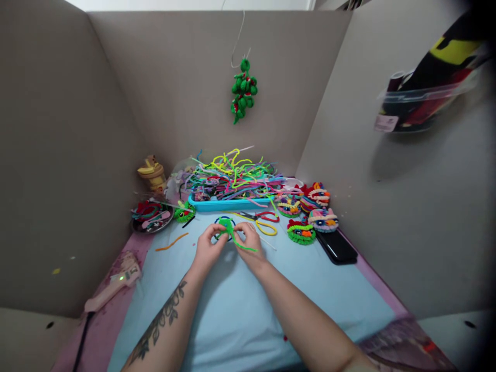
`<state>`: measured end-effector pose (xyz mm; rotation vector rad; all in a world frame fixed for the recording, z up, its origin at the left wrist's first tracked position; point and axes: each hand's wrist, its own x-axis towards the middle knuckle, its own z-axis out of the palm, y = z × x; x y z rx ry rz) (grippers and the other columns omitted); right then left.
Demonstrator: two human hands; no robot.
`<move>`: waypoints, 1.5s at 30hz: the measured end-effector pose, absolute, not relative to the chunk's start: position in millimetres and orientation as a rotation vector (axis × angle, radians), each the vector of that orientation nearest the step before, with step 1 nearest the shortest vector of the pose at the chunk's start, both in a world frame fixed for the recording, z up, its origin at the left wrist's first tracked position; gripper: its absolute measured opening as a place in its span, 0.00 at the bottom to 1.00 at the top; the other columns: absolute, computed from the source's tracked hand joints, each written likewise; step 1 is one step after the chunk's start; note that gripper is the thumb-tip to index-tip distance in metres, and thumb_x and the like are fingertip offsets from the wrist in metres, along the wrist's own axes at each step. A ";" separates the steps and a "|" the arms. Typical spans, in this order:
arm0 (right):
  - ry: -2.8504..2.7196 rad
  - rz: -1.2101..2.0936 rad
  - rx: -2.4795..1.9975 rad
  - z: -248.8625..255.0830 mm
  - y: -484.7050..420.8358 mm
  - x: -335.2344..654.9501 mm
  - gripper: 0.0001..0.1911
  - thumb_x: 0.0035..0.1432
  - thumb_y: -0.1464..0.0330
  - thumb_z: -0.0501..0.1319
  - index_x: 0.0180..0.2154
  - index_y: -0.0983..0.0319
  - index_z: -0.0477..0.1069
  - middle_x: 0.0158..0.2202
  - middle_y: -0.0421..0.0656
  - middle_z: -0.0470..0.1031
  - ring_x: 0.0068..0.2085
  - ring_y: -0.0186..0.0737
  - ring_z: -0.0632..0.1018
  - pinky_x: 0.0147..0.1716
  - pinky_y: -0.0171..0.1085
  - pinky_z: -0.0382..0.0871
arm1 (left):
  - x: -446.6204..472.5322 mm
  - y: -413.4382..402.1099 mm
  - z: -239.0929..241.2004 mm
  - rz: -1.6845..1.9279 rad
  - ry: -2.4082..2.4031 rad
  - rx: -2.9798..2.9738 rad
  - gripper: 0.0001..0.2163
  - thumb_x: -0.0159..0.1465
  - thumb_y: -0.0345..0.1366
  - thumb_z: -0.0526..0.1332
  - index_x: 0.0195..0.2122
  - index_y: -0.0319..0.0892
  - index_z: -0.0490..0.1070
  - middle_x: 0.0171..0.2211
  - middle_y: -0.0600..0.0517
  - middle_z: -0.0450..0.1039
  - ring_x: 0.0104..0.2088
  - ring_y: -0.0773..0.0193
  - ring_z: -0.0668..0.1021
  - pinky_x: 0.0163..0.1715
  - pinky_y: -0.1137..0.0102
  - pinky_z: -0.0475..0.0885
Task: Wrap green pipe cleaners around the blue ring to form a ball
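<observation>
Between my two hands is a green pipe cleaner piece (226, 226), with a loose green tail trailing right below my right fingers. My left hand (210, 243) pinches its left side. On its right side, my right hand (250, 242) grips it with thumb and fingers closed. A dark blue ring-shaped thing shows behind the piece, partly hidden by my fingers. Just beyond my right hand lie scissors (267, 222) with red and yellow handles. A thin white stick (268, 244) rests on the cloth beside that hand.
A blue tray (232, 205) heaped with colourful pipe cleaners stands at the back. Fuzzy animal-like crafts (301, 232) and a black phone (337, 248) are at right. At left are a bowl (153, 225), an orange pipe cleaner (171, 242) and a glue gun (112, 288). Grey panels surround the table.
</observation>
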<state>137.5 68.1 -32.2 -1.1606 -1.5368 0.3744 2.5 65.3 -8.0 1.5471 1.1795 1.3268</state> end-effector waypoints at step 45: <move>-1.176 0.948 -1.060 -30.1 74.4 138.5 0.14 0.48 0.62 0.59 0.17 0.61 0.63 0.28 0.40 0.66 0.33 0.37 0.70 0.35 0.36 0.64 | 8.0 60.9 -7.5 1.310 1.195 1.494 0.08 0.51 0.38 0.62 0.29 0.41 0.67 0.28 0.52 0.71 0.31 0.64 0.74 0.34 0.71 0.68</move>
